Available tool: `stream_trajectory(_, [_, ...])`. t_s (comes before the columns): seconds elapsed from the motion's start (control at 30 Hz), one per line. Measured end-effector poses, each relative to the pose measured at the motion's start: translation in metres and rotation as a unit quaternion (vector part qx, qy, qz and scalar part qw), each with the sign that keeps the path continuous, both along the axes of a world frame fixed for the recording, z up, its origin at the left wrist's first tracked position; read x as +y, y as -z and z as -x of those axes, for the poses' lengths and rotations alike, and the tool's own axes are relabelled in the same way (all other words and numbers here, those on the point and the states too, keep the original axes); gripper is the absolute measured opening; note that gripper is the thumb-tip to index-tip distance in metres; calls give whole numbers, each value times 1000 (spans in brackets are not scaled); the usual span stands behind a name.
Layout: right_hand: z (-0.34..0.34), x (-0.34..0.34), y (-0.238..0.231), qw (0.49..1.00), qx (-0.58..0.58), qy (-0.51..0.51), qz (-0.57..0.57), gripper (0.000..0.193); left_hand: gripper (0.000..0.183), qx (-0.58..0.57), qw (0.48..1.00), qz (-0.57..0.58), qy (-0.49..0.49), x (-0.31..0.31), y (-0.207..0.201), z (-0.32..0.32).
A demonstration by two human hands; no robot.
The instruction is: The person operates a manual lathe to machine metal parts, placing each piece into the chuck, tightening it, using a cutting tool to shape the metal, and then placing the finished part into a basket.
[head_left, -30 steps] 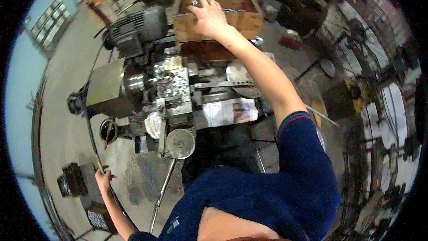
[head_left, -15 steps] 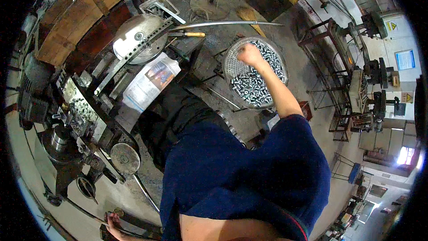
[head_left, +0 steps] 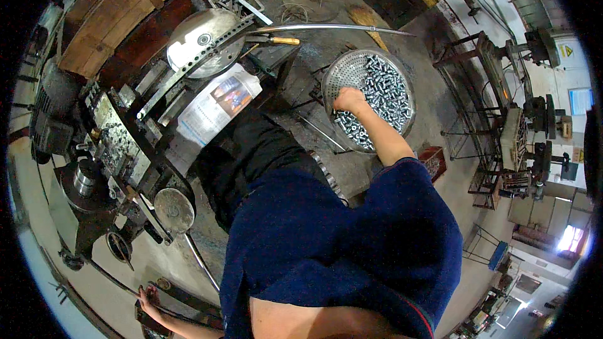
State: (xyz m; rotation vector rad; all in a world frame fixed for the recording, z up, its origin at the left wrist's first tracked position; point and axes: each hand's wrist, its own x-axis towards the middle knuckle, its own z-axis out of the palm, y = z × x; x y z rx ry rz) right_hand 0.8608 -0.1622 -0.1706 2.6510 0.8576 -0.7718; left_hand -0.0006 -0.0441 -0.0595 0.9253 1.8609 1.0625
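Note:
My right hand [head_left: 349, 99] reaches over a round perforated metal tray [head_left: 342, 75] with curled fingers. It is beside a heap of small shiny cylindrical metal parts [head_left: 386, 97], which fill the tray's right and lower portions. Whatever is in its fingers, if anything, is hidden. At the lower left, my left hand [head_left: 148, 303] is closed around a long dark bar [head_left: 113, 279] beside the machine. Part of that grip is too small to make out.
A bench machine with a big metal disc [head_left: 188, 44], a perforated strip [head_left: 179, 78] and a printed paper sheet [head_left: 217, 103] stands on the left. A wooden-handled tool [head_left: 284, 41] lies nearby. A broom [head_left: 370, 25] lies behind the tray. Machines on stands [head_left: 512, 138] line the right.
My right hand has come nearer, from the tray's upper middle to its left side by the heap. My left hand has shifted slightly left and up in view. The whole view has shifted slightly.

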Motion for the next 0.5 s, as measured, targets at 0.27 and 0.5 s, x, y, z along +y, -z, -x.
stream_trajectory(0.27, [5, -4, -12, 1000, 2, 13, 12, 46, 39, 19, 997, 64, 36, 12, -23, -36])
stream_trajectory(0.5, [-22, -32, 45, 997, -49, -23, -54, 47, 36, -43, 998, 52, 10, 13, -13, -26])
